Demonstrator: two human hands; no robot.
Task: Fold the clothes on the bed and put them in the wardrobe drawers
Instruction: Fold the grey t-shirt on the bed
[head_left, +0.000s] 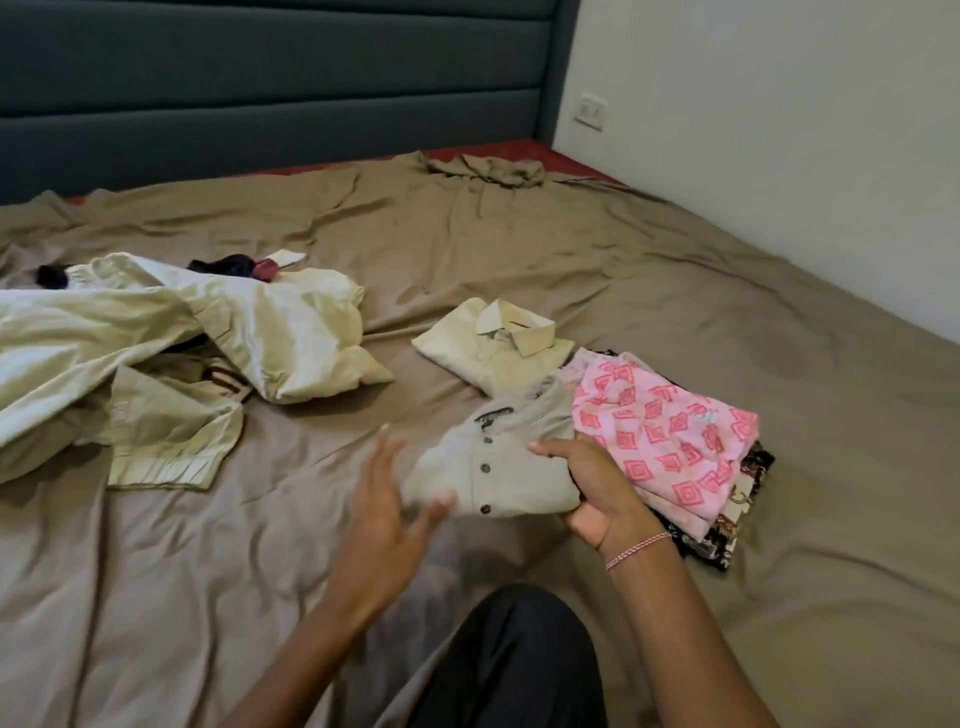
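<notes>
Your right hand (597, 483) grips the folded grey shirt (498, 462) just beside the pink stack (670, 441). Three buttons show on it, and its neck label is unreadable. Your left hand (384, 499) is open, fingers spread. One folded cream shirt (488, 348) lies behind.

I see a dark teal padded headboard (260, 78) across the top, a white wall (779, 130) on the right, and a white switch plate (591, 111) low on that wall, near the headboard.
</notes>
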